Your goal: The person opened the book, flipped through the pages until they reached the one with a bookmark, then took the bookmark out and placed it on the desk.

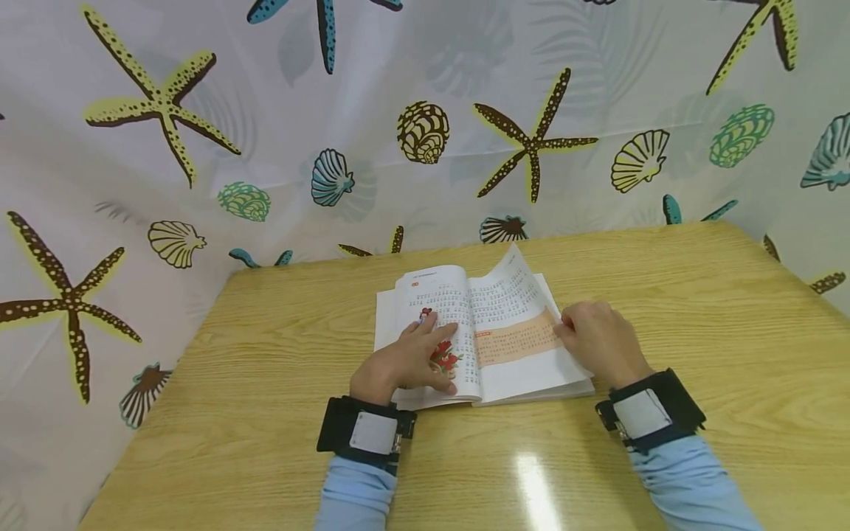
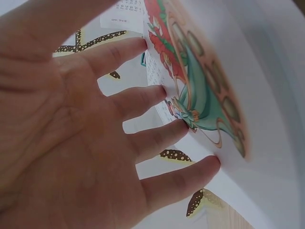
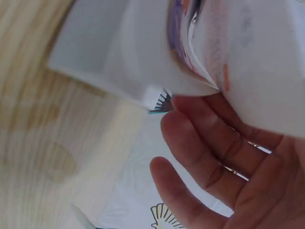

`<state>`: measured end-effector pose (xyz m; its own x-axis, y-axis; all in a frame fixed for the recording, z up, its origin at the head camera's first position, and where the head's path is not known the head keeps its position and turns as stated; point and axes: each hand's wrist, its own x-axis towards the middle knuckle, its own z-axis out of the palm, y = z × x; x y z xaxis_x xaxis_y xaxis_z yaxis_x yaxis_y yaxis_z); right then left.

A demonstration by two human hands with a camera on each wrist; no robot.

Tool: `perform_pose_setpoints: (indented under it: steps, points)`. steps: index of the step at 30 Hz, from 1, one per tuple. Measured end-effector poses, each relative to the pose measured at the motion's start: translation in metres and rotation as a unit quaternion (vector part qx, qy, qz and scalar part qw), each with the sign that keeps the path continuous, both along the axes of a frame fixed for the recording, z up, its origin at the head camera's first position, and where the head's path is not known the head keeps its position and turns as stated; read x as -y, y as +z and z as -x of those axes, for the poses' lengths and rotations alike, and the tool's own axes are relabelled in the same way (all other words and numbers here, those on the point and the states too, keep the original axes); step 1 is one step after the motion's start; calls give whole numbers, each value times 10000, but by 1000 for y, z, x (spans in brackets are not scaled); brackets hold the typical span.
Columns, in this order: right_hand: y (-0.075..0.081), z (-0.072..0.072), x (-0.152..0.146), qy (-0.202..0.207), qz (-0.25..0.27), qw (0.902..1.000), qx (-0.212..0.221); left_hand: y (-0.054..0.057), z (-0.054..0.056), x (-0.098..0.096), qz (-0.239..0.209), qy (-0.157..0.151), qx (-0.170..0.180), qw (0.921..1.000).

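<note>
A book [image 1: 524,383] with printed text lies spread on the wooden table, a red flower picture [image 1: 446,358] on its left page. With fingers spread, my left hand [image 1: 408,361] presses on that page; in the left wrist view its fingertips touch the paper beside a red and green illustration [image 2: 195,95]. At the book's right edge, my right hand [image 1: 604,343] pinches a lifted page [image 1: 514,295] whose upper corner curls up. Seen from the right wrist, the fingers [image 3: 190,148] curl behind the raised sheet [image 3: 267,86], and the thumb is hidden.
The wooden table [image 1: 279,369] extends around the book on all sides. Behind it hangs a white cloth [image 1: 372,88] printed with starfish and shells. Each wrist wears a dark band, such as the left strap [image 1: 368,431], above a light blue sleeve.
</note>
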<state>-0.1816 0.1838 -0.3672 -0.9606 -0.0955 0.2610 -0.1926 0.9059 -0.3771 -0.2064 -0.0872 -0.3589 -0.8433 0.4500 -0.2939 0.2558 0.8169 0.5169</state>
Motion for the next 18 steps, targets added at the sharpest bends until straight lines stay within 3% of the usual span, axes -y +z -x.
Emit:
perform_pose_setpoints:
  steps: [6,13,16,18]
  points:
    - [-2,0,-3,-29,-566,9980,-291,0,1,-1,28,-11,-14,10000]
    - [-4,0,-5,65,-598,9977,-320,0,1,-1,37,-29,-20,10000]
    - [-1,0,-3,583,111,9981,132,0,1,-1,52,-10,-6,10000]
    - [2,-1,1,1188,902,9865,674,-1,1,0,51,-8,13,10000]
